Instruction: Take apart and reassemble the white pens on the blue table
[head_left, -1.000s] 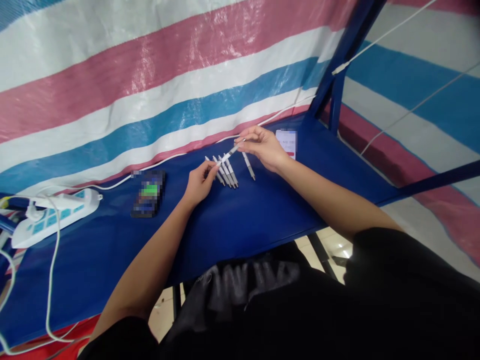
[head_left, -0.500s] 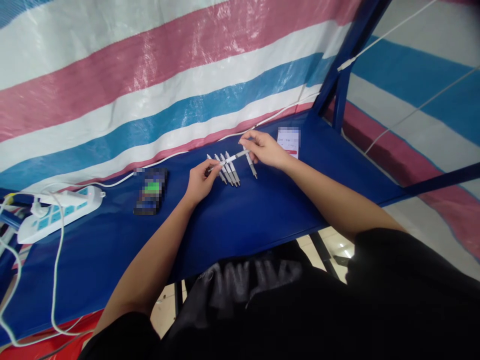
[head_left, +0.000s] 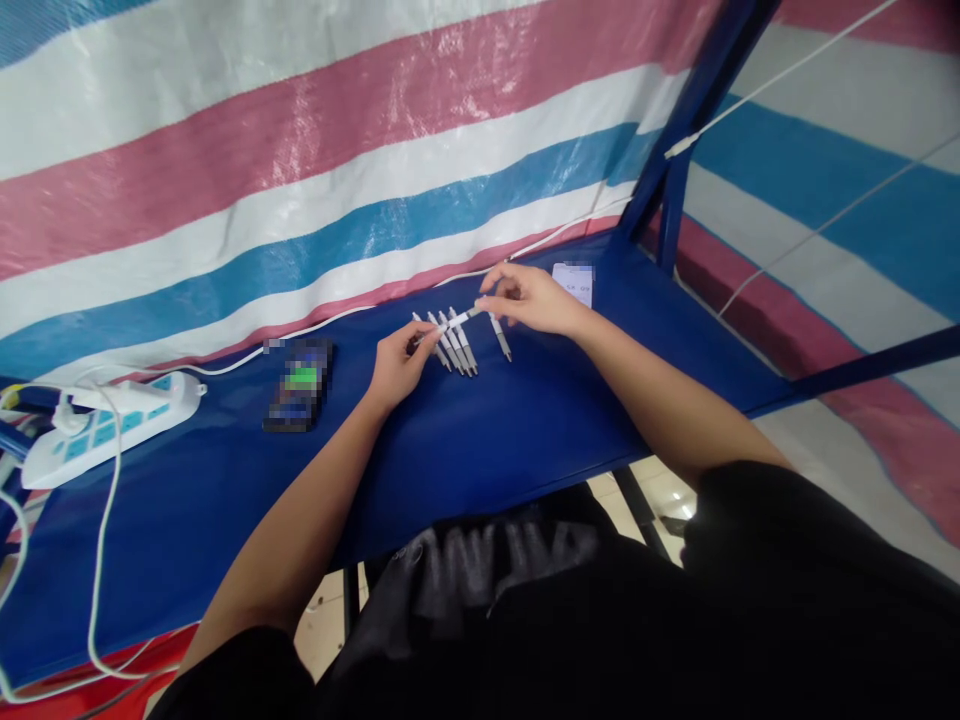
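Behind the table (head_left: pixel 487 440), woven plastic sheeting (head_left: pixel 315 150), glossy and creased, in broad white, dusty-red and blue stripes. On the table itself, a smooth dark-blue covering with a straight front edge. At the table's near side, a soft black T-shirt (head_left: pixel 517 620) with blurred grey lettering. Along the table's left end, a white plastic power strip (head_left: pixel 124 425), long and round-ended, with pale blue socket panels. On the table left of centre, a dark, flat smartphone (head_left: pixel 298 385), pixelated, with a green patch.

Above the table's middle, the left hand (head_left: pixel 397 360), thumb and forefinger clamped on a click pen (head_left: pixel 460 318). Farther right over the table, the right hand (head_left: pixel 529 297), thumb at the pen's other end, remaining fingers bent; cannot tell whether closed on it. Beyond, near the table's back edge, a pale rectangle (head_left: pixel 572 284), partly hidden.

On the table's middle, four similar pens (head_left: pixel 454 345) in a slanting row, plus a lone pen (head_left: pixel 500 338) below the right hand. Held slantwise just above the table, the click pen: slim, straight, white-barrelled, darker toward the right end.
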